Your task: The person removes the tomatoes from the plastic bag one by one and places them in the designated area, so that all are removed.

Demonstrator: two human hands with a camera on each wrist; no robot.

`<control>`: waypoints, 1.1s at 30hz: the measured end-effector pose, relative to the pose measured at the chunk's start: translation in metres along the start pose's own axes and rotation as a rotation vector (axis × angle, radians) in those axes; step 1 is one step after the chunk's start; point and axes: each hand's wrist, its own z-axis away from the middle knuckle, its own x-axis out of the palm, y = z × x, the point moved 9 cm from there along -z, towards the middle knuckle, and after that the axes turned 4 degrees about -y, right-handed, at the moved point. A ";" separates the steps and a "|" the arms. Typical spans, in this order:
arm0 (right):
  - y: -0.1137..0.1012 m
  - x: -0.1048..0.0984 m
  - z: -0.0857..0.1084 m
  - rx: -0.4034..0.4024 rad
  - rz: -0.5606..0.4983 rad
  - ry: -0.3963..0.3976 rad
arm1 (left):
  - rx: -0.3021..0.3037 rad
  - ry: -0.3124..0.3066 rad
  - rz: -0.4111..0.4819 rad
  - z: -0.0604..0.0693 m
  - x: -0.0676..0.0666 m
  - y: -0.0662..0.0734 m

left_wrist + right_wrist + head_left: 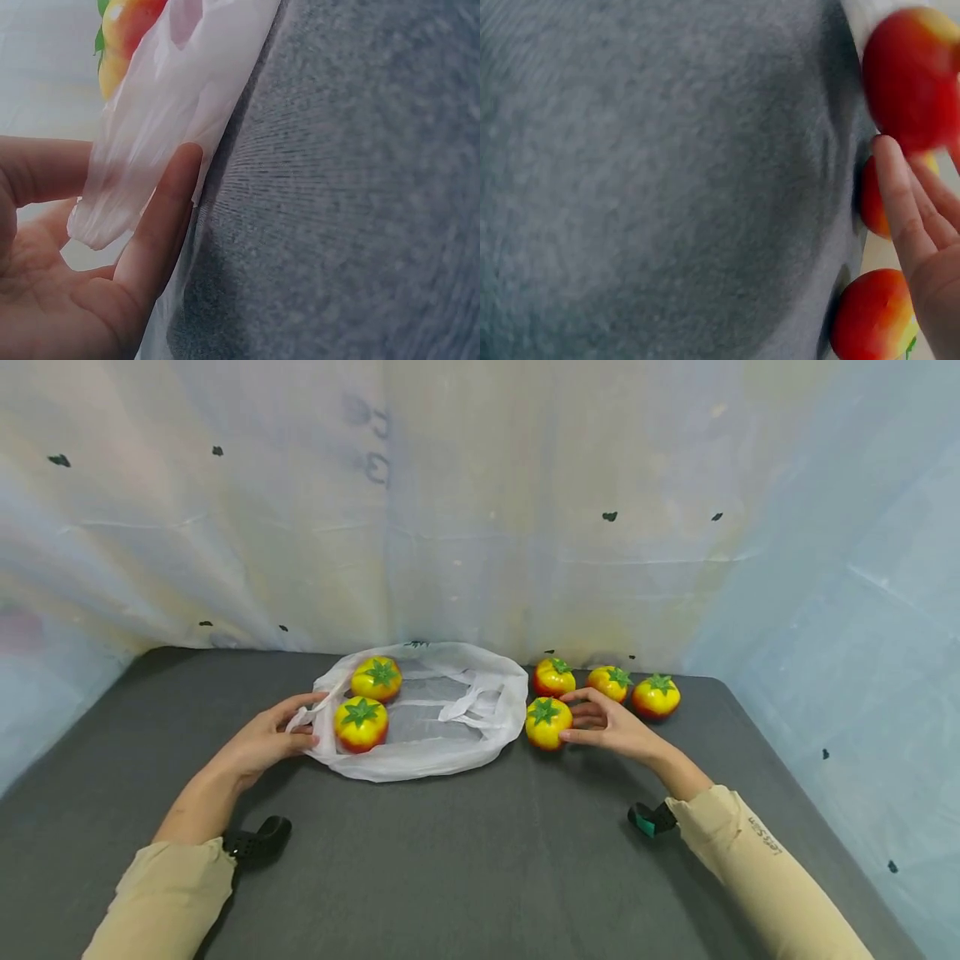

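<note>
A white plastic bag [420, 766] lies with its mouth spread wide on the dark table. Two yellow-red tomatoes [361, 727] with green leafy tops sit at its left side. My left hand [258, 745] holds the bag's left edge, the plastic running between thumb and fingers [169, 202]. At the bag's right rim, my right hand [618, 728] grips another tomato [547, 724] between thumb and fingertips. In the right wrist view this tomato [911, 79] looks blurred and raised off the table; part of it falls outside the frame.
Behind my right hand, three more tomatoes stand along the table's back edge: one close to the bag [552, 679], a middle one [606, 683] and a right one [655, 698]. Pale sheeting [465, 527] hangs behind the table [420, 860] and at both sides.
</note>
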 end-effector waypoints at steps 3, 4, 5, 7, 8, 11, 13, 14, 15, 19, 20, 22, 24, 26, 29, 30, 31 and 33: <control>0.005 -0.003 -0.001 0.014 0.052 0.018 | -0.003 -0.002 0.012 0.001 0.000 0.002; 0.008 -0.003 -0.001 0.021 0.071 0.018 | -0.004 -0.002 0.017 0.001 0.001 0.001; 0.009 -0.003 0.000 0.027 0.087 0.018 | -0.003 -0.005 0.023 0.001 0.001 0.000; 0.010 -0.003 0.001 0.040 0.112 0.013 | -0.005 -0.004 0.035 0.001 0.002 -0.001; 0.010 -0.002 0.002 0.039 0.119 0.009 | 0.000 -0.004 0.040 0.001 0.002 -0.001; 0.006 -0.003 0.003 0.032 0.119 0.006 | 0.013 -0.005 0.049 0.001 0.002 -0.001; 0.004 -0.004 0.003 0.033 0.126 0.007 | 0.018 -0.004 0.053 0.001 0.002 -0.001; 0.004 -0.005 0.004 0.035 0.128 0.009 | 0.019 -0.004 0.052 0.000 0.002 -0.001; 0.003 -0.005 0.004 0.038 0.128 0.009 | 0.019 -0.003 0.051 0.000 0.002 -0.001; 0.002 -0.007 0.003 0.037 0.123 0.008 | 0.017 -0.003 0.047 0.000 0.002 -0.002; 0.000 -0.008 0.003 0.035 0.119 0.010 | 0.017 -0.002 0.047 0.000 0.002 -0.002; -0.003 -0.011 0.002 0.024 0.121 0.019 | 0.017 -0.004 0.049 0.000 0.002 -0.002; -0.008 -0.014 0.001 0.006 0.117 0.031 | 0.015 -0.002 0.046 0.000 0.002 -0.003; -0.012 -0.017 0.000 0.001 0.124 0.050 | 0.013 0.002 0.043 0.000 0.002 -0.003; -0.017 -0.022 0.000 -0.007 0.120 0.071 | 0.010 0.005 0.035 -0.001 0.001 -0.003; -0.018 -0.023 0.000 -0.005 0.117 0.078 | 0.009 0.005 0.035 -0.001 0.001 -0.003; -0.019 -0.024 0.000 -0.008 0.108 0.084 | 0.009 0.006 0.034 -0.001 0.001 -0.003; -0.021 -0.027 -0.001 -0.017 0.086 0.097 | 0.007 0.006 0.033 -0.001 0.001 -0.003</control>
